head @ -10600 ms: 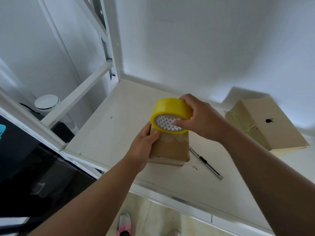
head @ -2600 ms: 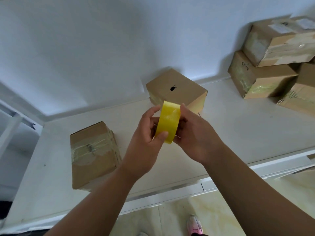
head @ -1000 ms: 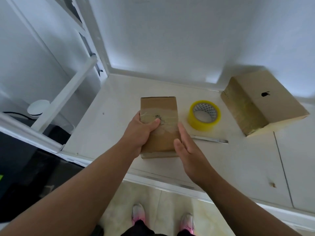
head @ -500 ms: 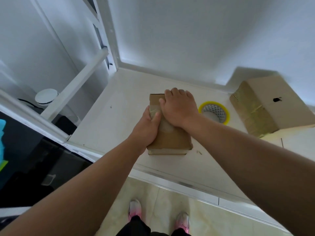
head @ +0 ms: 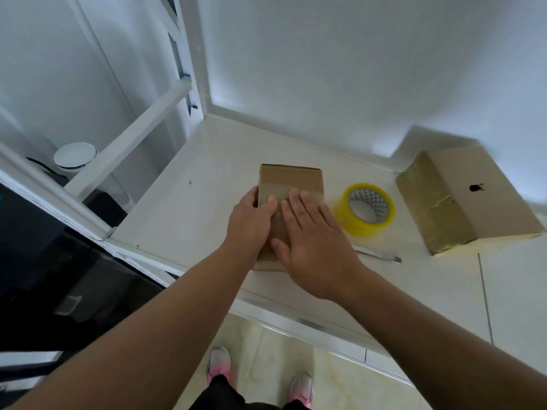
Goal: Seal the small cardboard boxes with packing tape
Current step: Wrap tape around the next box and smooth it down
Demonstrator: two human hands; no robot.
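Centre box (head: 291, 177): matt brown cardboard under glossy clear tape; roll (head: 364, 209), right of it: shiny yellow plastic; shelf (head: 189, 208): smooth off-white.

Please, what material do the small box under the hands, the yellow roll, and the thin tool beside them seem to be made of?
Small box: brown cardboard, matte, with a glossy clear tape band across it. Yellow roll: likely plastic packing tape, translucent and shiny, on a patterned core. Thin tool: probably metal, by its silvery sheen; it is partly hidden.
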